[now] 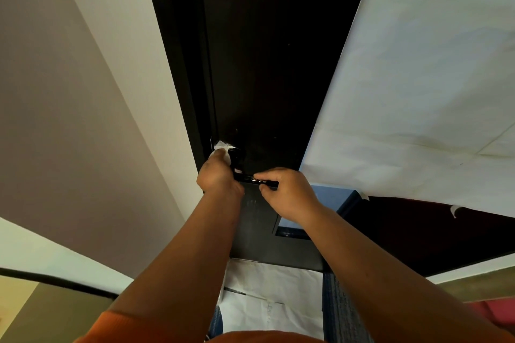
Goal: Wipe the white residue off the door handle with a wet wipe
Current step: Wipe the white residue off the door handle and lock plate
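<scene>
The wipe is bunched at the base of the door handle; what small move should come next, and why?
Probably slide the left hand with the wet wipe along the door handle toward the right hand. The wipe sits at the handle's base, whitish flecks show on the black lever between the hands, and the right hand pinches the lever's free end.

— Where is the door handle point(250, 179)?
— On the door point(264, 64), near its left edge.
— And the hands?
— The left hand point(220, 175) is at the handle's left end and presses the wet wipe point(223, 148) against the pivot just above. The right hand point(289, 192) pinches the handle's right end.
— Around it?
— The wall point(69, 92) is to the handle's left and a hanging paper sheet point(418, 78) to its right. A box point(331, 200) sits just below and to the right, with more paper point(273, 295) on the floor beneath.
</scene>
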Demonstrator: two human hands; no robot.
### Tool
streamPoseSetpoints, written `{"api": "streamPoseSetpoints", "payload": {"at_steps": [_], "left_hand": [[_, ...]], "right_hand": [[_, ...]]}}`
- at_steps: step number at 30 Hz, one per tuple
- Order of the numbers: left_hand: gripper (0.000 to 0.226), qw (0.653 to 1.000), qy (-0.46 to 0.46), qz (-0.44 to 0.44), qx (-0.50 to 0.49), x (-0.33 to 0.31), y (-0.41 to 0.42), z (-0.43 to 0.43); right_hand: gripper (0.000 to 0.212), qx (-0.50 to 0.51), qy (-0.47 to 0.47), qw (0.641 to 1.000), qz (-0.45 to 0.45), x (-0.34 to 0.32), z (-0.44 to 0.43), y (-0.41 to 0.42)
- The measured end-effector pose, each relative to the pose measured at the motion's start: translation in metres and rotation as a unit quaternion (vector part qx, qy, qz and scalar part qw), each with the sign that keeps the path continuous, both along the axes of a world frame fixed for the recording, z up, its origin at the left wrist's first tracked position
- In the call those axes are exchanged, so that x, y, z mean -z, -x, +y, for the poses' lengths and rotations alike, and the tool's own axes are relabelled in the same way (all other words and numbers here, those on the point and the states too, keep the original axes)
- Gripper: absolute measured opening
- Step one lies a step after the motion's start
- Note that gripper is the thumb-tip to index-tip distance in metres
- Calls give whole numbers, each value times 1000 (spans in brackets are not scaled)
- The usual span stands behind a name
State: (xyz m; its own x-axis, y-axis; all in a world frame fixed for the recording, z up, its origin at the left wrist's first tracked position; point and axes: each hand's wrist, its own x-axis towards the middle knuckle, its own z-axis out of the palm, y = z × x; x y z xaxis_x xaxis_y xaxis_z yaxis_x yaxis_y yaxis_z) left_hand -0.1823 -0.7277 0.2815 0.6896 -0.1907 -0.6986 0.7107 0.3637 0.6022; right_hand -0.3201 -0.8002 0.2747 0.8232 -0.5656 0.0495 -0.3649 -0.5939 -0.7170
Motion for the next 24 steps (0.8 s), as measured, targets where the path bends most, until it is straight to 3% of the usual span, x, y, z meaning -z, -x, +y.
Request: {"api": "streamPoseSetpoints", "payload": {"at_steps": [2, 4, 8, 11, 16, 18, 21, 24], "left_hand": [[9, 996, -42, -75, -13, -2, 5, -8], [10, 992, -51, -111, -12, -3, 10, -11], [20, 1000, 16, 1, -11, -7, 2, -8], [26, 1000, 24, 19, 6, -12, -1, -5], [8, 981, -100, -164, -4, -3, 16, -14], [7, 987, -76, -141, -10, -1, 15, -14], [22, 999, -13, -43, -7, -4, -2, -11], [21, 987, -61, -149, -10, 0, 4, -10]], "right_hand": [[31, -3, 4, 1000, -3, -1, 1, 0], [31, -7, 4, 1000, -5, -1, 1, 0], [33, -6, 2, 1000, -3, 0, 1, 0], [33, -8, 1, 1000, -2, -1, 1, 1], [32, -19, 17, 1000, -4, -5, 2, 2], [32, -21, 14, 1000, -4, -6, 2, 2], [33, -17, 4, 1000, 3, -7, 2, 4], [33, -16, 5, 1000, 7, -7, 3, 4]]}}
